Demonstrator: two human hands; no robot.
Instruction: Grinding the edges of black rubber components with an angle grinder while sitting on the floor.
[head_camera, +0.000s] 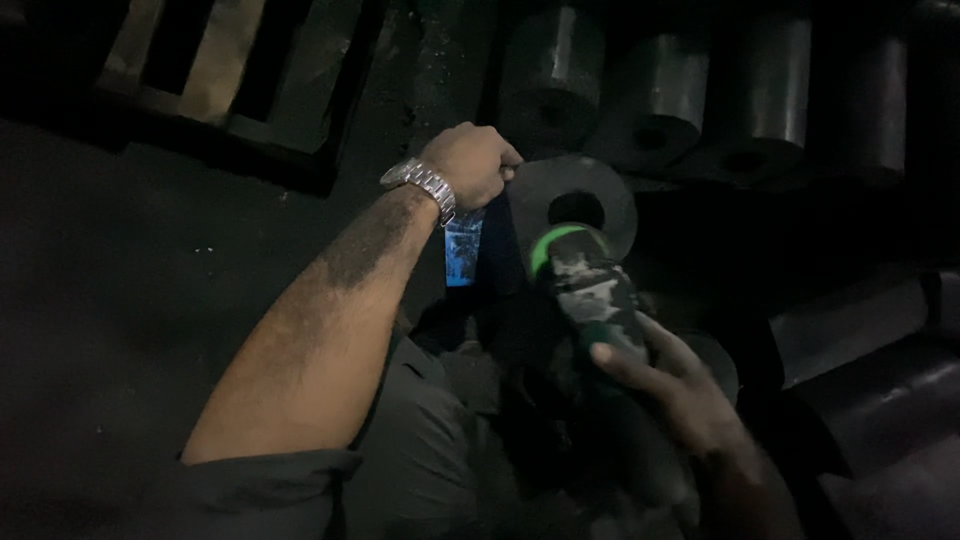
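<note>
Steel ring (600, 190), thick and dark with a round bore, stands on edge; left hand (472, 163) curls tight on its rim. Right hand (668, 385) grips a green-banded power tool (585, 285) just below the ring. More steel cylinders (700, 90) line up behind it.

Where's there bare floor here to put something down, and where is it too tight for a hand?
The dark floor left of the left hand and its forearm, below the metal grate, is bare. It is crowded on the right: the steel ring, the row of cylinders behind it, the green-banded tool and the right hand.
</note>
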